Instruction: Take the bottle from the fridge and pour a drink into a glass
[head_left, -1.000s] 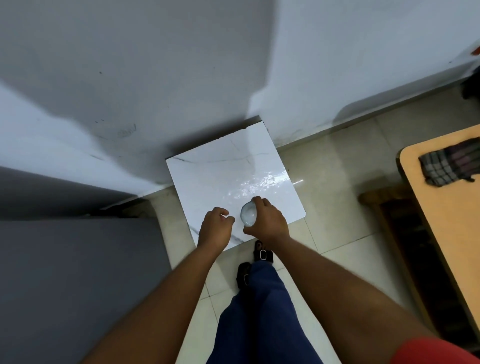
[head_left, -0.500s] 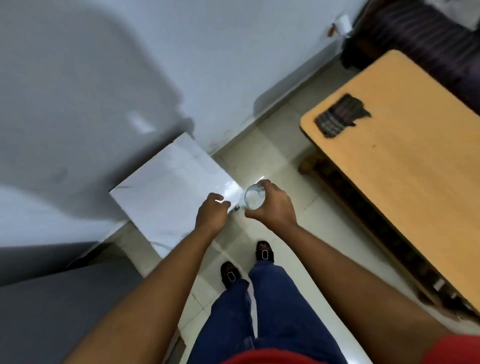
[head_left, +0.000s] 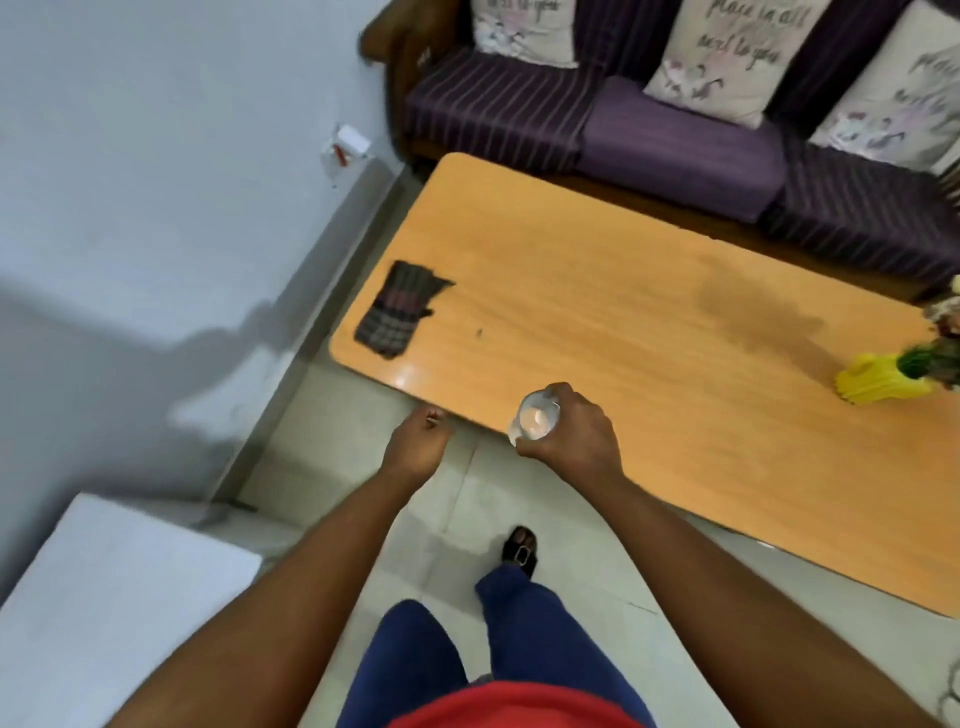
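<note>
My right hand is shut around a clear glass, seen from above and held upright over the near edge of the orange wooden table. My left hand hangs just left of it, off the table's edge, with its fingers curled in and nothing visible in them. No bottle or fridge interior is in view.
A folded checked cloth lies on the table's left end and a yellow vase stands at its right. A purple striped sofa with cushions sits behind. A white marble-topped surface is at lower left beside the wall.
The view has swung right from the white marble surface to the table. My right hand has carried the glass off that surface to the table's near edge, and my left hand followed.
</note>
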